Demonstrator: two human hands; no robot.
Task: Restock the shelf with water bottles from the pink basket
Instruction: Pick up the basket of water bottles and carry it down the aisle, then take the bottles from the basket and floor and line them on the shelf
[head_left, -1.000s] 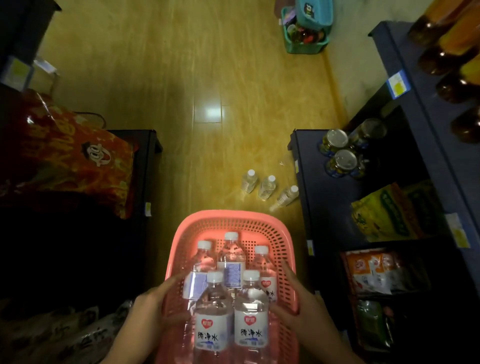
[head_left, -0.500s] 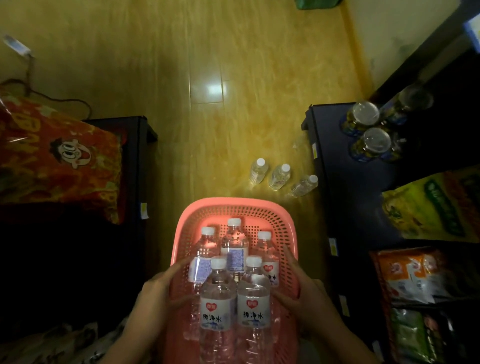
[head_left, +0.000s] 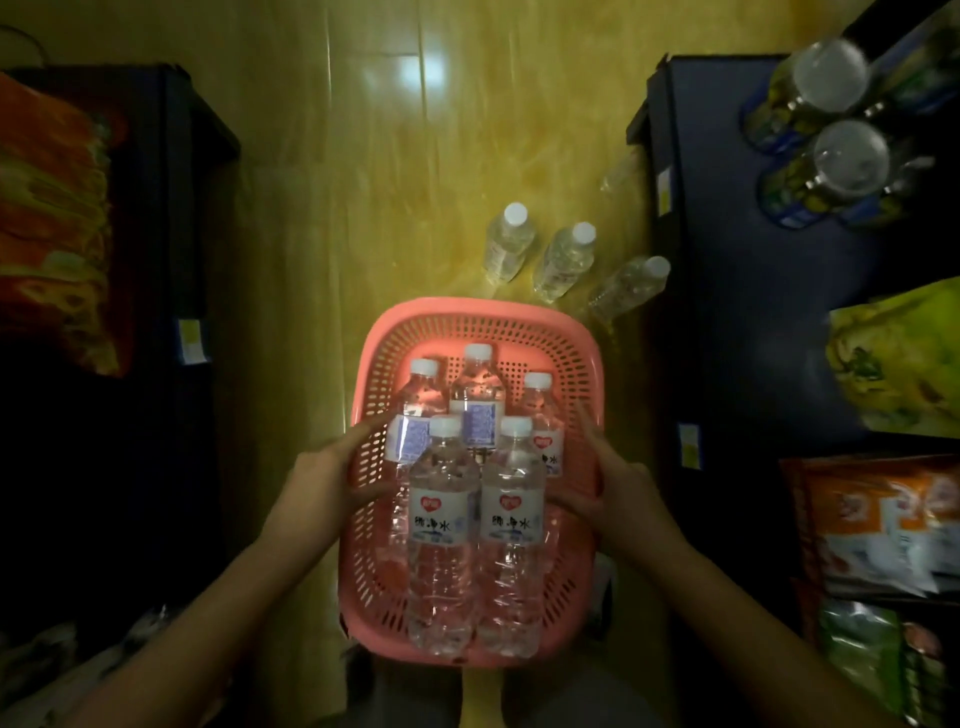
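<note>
A pink perforated basket is in front of me above the wooden floor, with several clear water bottles standing in it, white caps up. My left hand grips the basket's left wall and my right hand grips its right wall, fingers curled over the rim. Three more water bottles stand on the floor just beyond the basket. The dark blue shelf is immediately to the right.
The right shelf carries cans with silver lids, a yellow-green bag and orange packets. A dark shelf on the left holds red-orange snack bags. A narrow aisle of floor runs between them.
My view has tilted down and moved forward along the aisle; the basket's near edge now shows. Both hands keep the same hold on the basket's sides.
</note>
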